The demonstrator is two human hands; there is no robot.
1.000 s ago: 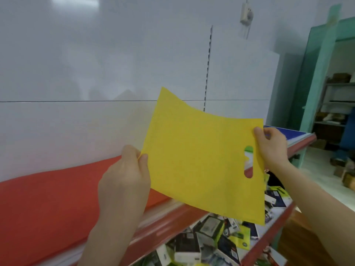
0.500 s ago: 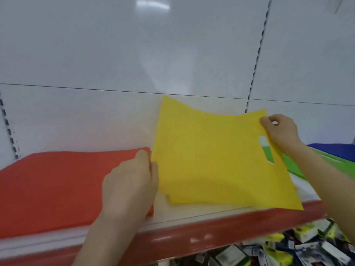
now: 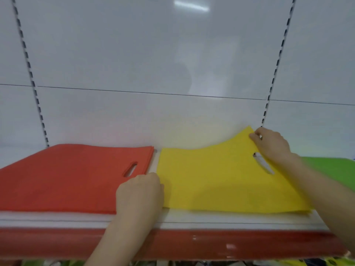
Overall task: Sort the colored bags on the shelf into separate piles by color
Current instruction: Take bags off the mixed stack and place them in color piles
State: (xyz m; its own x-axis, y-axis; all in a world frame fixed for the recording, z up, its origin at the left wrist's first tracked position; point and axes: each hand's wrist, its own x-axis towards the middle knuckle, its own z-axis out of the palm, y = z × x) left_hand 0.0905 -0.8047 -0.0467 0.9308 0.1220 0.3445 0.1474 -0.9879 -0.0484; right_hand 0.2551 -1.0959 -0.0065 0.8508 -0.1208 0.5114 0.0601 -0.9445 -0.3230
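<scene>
A yellow bag (image 3: 215,179) with a cut-out handle lies almost flat on the white shelf (image 3: 211,217), its far right corner still lifted. My right hand (image 3: 272,145) pinches that raised corner next to the handle slot. My left hand (image 3: 140,192) grips the bag's near left edge, fingers curled over it. To the left a pile of red bags (image 3: 67,177) lies flat, with a narrow gap between it and the yellow bag. A green bag (image 3: 334,169) lies at the right, partly behind my right forearm.
The shelf has a glossy red front lip (image 3: 192,244) and a white back panel (image 3: 172,64) with two slotted uprights. Below the shelf, a strip of mixed packaged goods (image 3: 288,263) shows at the frame's bottom edge.
Both hands have lowered the yellow bag from mid-air onto the shelf beside the red pile. My view has turned left, so the green bag sits at the far right edge.
</scene>
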